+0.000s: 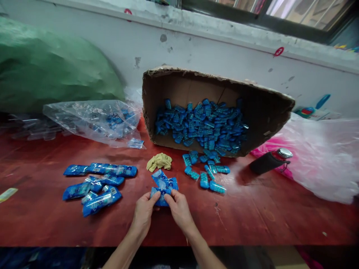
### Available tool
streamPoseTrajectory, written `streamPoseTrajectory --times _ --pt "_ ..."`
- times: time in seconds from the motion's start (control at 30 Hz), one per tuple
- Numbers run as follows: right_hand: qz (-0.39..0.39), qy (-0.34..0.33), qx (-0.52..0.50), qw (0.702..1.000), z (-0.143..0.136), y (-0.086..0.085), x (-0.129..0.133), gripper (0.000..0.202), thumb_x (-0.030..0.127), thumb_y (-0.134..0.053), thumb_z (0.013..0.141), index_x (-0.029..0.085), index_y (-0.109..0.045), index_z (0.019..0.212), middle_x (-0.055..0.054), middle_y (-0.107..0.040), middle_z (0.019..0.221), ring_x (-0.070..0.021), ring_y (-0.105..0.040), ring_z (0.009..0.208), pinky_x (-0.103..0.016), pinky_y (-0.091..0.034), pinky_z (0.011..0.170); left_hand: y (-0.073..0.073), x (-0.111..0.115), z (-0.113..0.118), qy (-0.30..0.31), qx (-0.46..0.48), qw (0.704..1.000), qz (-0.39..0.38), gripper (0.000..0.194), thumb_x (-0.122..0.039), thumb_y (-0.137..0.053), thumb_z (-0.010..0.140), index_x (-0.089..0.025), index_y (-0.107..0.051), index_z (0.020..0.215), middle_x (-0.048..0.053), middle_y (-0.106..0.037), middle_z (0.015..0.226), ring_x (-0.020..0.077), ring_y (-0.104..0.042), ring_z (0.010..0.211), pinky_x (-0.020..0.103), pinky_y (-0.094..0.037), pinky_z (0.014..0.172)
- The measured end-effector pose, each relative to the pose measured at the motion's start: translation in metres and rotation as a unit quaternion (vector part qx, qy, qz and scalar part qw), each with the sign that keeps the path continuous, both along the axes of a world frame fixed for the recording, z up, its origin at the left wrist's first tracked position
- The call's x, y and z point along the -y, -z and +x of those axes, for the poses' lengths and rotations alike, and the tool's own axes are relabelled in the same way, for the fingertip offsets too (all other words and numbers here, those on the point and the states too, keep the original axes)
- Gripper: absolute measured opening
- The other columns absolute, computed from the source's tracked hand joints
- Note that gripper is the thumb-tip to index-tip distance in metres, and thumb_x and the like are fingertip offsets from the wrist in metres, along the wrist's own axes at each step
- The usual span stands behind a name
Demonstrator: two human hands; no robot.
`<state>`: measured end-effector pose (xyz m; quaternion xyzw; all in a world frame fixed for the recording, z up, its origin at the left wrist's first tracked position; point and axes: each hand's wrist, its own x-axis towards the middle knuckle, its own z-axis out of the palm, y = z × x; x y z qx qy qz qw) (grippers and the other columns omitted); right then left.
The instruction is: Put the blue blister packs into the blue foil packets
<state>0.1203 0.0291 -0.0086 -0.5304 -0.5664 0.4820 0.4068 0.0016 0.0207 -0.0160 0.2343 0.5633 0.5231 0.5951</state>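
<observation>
Red table (238,220), L to R: blue packets (102,202) in loose grp; L hand (142,213) pinching L side of blue packet (162,200), ctr, nr front edge; R hand (181,212) pinching its R side; cardboard box (193,86) w/ many small blue containers (206,121); dark bottle (263,163).

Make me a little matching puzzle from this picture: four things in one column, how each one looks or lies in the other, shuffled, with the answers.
Things:
1. One blue packet
2. Yellow wad
3. Dark bottle
4. Cardboard box

Descriptions:
A. Bunched up on the red table
B. Has a silvery cap
C. Held by the left hand and right hand
D. Contains many small blue pieces

Pairs: 1-C, 2-A, 3-B, 4-D
</observation>
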Motion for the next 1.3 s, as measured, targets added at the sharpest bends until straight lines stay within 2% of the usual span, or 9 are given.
streamPoseTrajectory --times 0.27,0.4,0.57,0.7,0.8,1.0,1.1,1.2,1.3 --pt "0.031 0.069 0.02 0.997 -0.01 -0.004 0.007 0.027 0.031 -0.043 0.081 0.019 -0.041 0.057 0.006 -0.038 0.052 -0.0089 -0.034 0.05 -0.02 -0.031 0.047 -0.008 -0.008 0.008 -0.005 0.007 1.0 -0.014 0.031 -0.041 -0.07 0.051 -0.013 -0.058 0.053 -0.003 -0.053 0.044 0.0078 -0.043 0.039 0.021 -0.032 0.038" --pt "0.025 0.082 0.005 0.996 -0.008 -0.004 0.006 0.029 0.033 -0.045 0.081 0.019 -0.04 0.056 0.007 -0.036 0.052 -0.0085 -0.033 0.049 -0.019 -0.029 0.046 -0.017 -0.007 0.004 0.056 0.055 0.997 -0.022 0.032 -0.042 -0.07 0.053 -0.012 -0.06 0.059 -0.001 -0.057 0.05 0.0085 -0.047 0.042 0.02 -0.033 0.038" --pt "0.048 0.021 0.073 0.996 0.004 -0.011 0.003 0.038 0.036 -0.039 0.085 0.018 -0.045 0.052 0.006 -0.036 0.05 -0.0087 -0.036 0.049 -0.019 -0.03 0.047 -0.018 -0.002 -0.003 0.074 0.079 0.993 -0.048 0.03 -0.038 -0.072 0.054 -0.012 -0.061 0.064 0.0 -0.059 0.054 0.0069 -0.049 0.043 0.018 -0.033 0.039" --pt "0.148 0.048 0.324 0.933 0.032 -0.023 -0.029 0.019 0.032 -0.045 0.084 0.019 -0.059 0.09 -0.005 -0.057 0.087 -0.0173 -0.053 0.08 -0.025 -0.039 0.068 -0.012 0.0 -0.007 0.088 0.12 0.987 -0.061 0.032 -0.043 -0.067 0.06 -0.013 -0.056 0.058 -0.002 -0.054 0.044 0.0064 -0.046 0.038 0.017 -0.031 0.035" --pt "0.073 0.069 0.526 0.844 0.051 -0.025 -0.061 0.039 0.03 -0.056 0.078 0.018 -0.048 0.115 -0.014 -0.054 0.098 -0.0256 -0.054 0.089 -0.031 -0.041 0.067 -0.011 0.003 -0.008 0.084 0.159 0.98 -0.083 0.028 -0.04 -0.066 0.063 -0.015 -0.054 0.06 -0.002 -0.053 0.044 0.007 -0.047 0.037 0.016 -0.031 0.033" --pt "0.068 0.028 0.543 0.837 0.059 -0.019 -0.082 0.04 0.026 -0.054 0.079 0.02 -0.046 0.117 -0.013 -0.056 0.097 -0.0244 -0.06 0.08 -0.032 -0.044 0.065 -0.016 0.007 -0.009 0.063 0.205 0.966 -0.141 0.021 -0.033 -0.064 0.068 -0.015 -0.053 0.066 -0.001 -0.057 0.046 0.0083 -0.051 0.038 0.016 -0.036 0.033" --pt "0.071 0.041 0.408 0.909 0.061 -0.021 -0.071 0.042 0.027 -0.046 0.082 0.019 -0.039 0.123 -0.01 -0.057 0.095 -0.0215 -0.06 0.078 -0.033 -0.046 0.065 -0.017 0.007 -0.008 0.046 0.196 0.968 -0.152 0.019 -0.031 -0.061 0.072 -0.015 -0.053 0.068 0.0 -0.057 0.045 0.0092 -0.053 0.039 0.016 -0.039 0.035" --pt "-0.01 0.037 0.058 0.998 0.06 -0.029 -0.049 0.042 0.03 -0.045 0.08 0.02 -0.035 0.12 -0.003 -0.057 0.081 -0.0166 -0.059 0.063 -0.03 -0.05 0.052 -0.017 0.006 -0.006 0.037 0.177 0.972 -0.148 0.02 -0.032 -0.057 0.074 -0.014 -0.052 0.067 0.0 -0.056 0.044 0.0096 -0.054 0.039 0.017 -0.039 0.035" --pt "-0.075 0.01 -0.205 0.976 0.053 -0.039 -0.024 0.041 0.03 -0.052 0.076 0.024 -0.036 0.114 0.0 -0.056 0.084 -0.0134 -0.058 0.056 -0.028 -0.052 0.044 -0.017 0.006 -0.004 0.042 0.169 0.975 -0.14 0.021 -0.032 -0.057 0.075 -0.014 -0.051 0.067 0.0 -0.056 0.043 0.0098 -0.054 0.038 0.016 -0.038 0.034"
